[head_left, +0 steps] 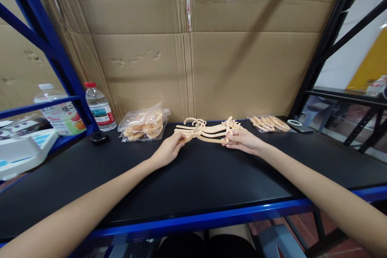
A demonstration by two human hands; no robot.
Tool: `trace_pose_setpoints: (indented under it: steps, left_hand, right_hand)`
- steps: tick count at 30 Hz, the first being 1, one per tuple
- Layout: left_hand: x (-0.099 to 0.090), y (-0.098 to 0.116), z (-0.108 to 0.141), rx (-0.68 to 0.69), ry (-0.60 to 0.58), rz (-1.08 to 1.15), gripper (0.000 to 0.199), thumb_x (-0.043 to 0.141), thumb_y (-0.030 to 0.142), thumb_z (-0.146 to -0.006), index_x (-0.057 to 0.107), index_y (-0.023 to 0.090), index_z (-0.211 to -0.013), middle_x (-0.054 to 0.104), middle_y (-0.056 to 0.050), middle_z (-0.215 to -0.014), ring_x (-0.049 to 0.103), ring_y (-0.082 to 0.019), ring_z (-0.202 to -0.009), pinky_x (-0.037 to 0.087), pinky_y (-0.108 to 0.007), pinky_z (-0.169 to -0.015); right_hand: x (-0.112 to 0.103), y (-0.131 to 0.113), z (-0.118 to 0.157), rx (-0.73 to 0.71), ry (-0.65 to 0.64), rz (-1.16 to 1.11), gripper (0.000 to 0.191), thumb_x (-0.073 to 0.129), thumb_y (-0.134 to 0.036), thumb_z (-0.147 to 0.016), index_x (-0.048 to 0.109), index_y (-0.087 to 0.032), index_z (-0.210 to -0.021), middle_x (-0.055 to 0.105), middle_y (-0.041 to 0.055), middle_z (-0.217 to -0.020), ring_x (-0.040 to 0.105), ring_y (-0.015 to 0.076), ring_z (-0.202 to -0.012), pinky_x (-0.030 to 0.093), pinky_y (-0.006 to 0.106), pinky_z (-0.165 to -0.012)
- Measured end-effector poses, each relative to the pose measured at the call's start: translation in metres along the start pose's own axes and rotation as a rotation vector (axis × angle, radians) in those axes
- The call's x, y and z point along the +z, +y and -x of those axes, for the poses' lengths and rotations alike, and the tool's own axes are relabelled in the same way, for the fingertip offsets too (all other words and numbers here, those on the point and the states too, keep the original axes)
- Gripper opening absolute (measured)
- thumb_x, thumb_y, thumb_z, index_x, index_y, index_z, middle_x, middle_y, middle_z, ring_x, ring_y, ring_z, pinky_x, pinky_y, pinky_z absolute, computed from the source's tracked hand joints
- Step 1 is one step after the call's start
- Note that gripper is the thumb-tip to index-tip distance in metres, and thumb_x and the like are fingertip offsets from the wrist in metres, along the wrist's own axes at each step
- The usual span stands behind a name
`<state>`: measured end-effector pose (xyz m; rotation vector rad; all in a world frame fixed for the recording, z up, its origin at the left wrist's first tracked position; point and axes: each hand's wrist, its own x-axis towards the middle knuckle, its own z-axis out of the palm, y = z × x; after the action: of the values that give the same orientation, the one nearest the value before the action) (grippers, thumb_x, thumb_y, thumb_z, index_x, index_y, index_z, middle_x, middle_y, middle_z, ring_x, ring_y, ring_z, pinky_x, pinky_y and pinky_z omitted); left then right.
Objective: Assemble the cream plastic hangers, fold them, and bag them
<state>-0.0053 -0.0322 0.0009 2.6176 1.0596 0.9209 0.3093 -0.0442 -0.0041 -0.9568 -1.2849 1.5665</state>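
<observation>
Both hands reach out over the black table. My left hand (169,150) is closed, its fingers pinching the left end of a beige clothes hanger (208,140). At the hanger's other end, my right hand (243,142) is closed on it too. A slim upright beige piece (229,128) shows at the right fingertips; whether it belongs to the hanger I cannot tell. Just behind lie several more beige hangers (211,130), overlapping, with hooks pointing left and small parts bunched at their right. The right fingers partly hide that bunch.
A clear bag of beige pieces (145,124) sits left, near a red-capped water bottle (99,107) and a black object (99,137). Another bag of beige parts (270,123) and a phone (299,125) lie right. Cardboard (145,64) walls the back; a blue edge (211,220) runs along the front.
</observation>
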Motion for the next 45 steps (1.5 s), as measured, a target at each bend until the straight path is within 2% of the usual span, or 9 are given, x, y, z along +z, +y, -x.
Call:
trace_pose_setpoints:
  steps: [6, 18, 26, 37, 41, 45]
  left_hand:
    - [0.000, 0.000, 0.000, -0.008, 0.013, 0.000, 0.007, 0.042, 0.019, -0.086, 0.048, 0.020, -0.090, 0.059, -0.003, -0.084, 0.058, -0.019, -0.078, 0.046, -0.032, -0.074]
    - [-0.001, 0.001, 0.001, 0.001, 0.020, 0.001, 0.010, 0.044, 0.015, -0.085, 0.051, 0.020, -0.091, 0.061, -0.004, -0.088, 0.058, -0.019, -0.080, 0.046, -0.032, -0.074]
    - [-0.001, 0.001, 0.002, 0.002, 0.021, -0.013, 0.011, 0.044, 0.015, -0.085, 0.051, 0.019, -0.091, 0.061, -0.004, -0.087, 0.058, -0.019, -0.079, 0.046, -0.031, -0.073]
    - [0.001, 0.005, 0.004, -0.010, 0.018, -0.019, 0.009, 0.045, 0.016, -0.085, 0.051, 0.020, -0.091, 0.061, -0.003, -0.088, 0.058, -0.019, -0.081, 0.044, -0.031, -0.075]
    - [0.001, 0.007, 0.005, -0.027, 0.014, -0.016, 0.008, 0.045, 0.017, -0.085, 0.050, 0.020, -0.090, 0.061, -0.002, -0.085, 0.058, -0.018, -0.078, 0.044, -0.030, -0.073]
    - [0.001, 0.009, 0.004, -0.041, 0.010, -0.006, 0.008, 0.044, 0.017, -0.085, 0.050, 0.020, -0.090, 0.060, -0.002, -0.083, 0.058, -0.018, -0.077, 0.044, -0.029, -0.072]
  right_hand:
    - [0.001, 0.001, -0.001, -0.002, 0.039, -0.029, 0.014, 0.073, -0.022, -0.076, 0.061, -0.015, -0.074, 0.069, 0.0060, -0.080, 0.068, 0.0175, -0.085, 0.053, 0.030, -0.085]
    - [-0.002, -0.003, 0.000, 0.082, 0.034, -0.140, 0.008, 0.065, -0.017, -0.083, 0.062, -0.012, -0.078, 0.070, 0.0108, -0.087, 0.068, 0.0193, -0.091, 0.053, 0.030, -0.088]
    - [-0.001, 0.000, -0.002, 0.100, 0.026, -0.130, 0.009, 0.067, -0.016, -0.081, 0.060, -0.012, -0.077, 0.070, 0.0091, -0.083, 0.069, 0.0202, -0.088, 0.053, 0.033, -0.090]
    - [0.011, 0.002, 0.000, -0.034, 0.131, -0.012, 0.012, 0.068, -0.013, -0.078, 0.059, -0.013, -0.070, 0.070, 0.0082, -0.077, 0.069, 0.0174, -0.074, 0.055, 0.034, -0.084]
    - [0.015, 0.004, 0.000, -0.097, 0.169, 0.002, 0.016, 0.070, -0.016, -0.076, 0.057, -0.015, -0.067, 0.067, 0.0048, -0.066, 0.068, 0.0173, -0.070, 0.056, 0.032, -0.076]
    - [0.017, 0.004, -0.001, -0.166, 0.206, 0.007, 0.019, 0.075, -0.021, -0.071, 0.057, -0.015, -0.068, 0.068, 0.0048, -0.069, 0.067, 0.0170, -0.068, 0.055, 0.030, -0.068]
